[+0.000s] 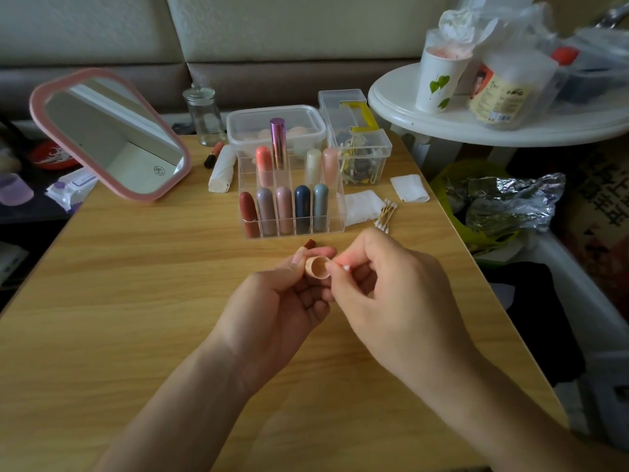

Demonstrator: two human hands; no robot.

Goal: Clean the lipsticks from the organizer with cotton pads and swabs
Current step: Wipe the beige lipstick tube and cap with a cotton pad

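Left hand (279, 294) clamped on small peach plastic lipstick cap (317, 267), opening toward camera. Right hand (391, 284) pinching white cotton swab (344, 267) at cap rim.

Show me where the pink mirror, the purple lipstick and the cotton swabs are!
pink mirror (112, 137): head view, on the middle of its glass.
purple lipstick (277, 143): head view, on its shiny tube.
cotton swabs (385, 214): head view, on the middle of the bundle's sticks.

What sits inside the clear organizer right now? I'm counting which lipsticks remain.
The clear organizer holds nine capped lipsticks: five in front, four behind, including a tall purple tube. Their lower ends blur behind the dividers.
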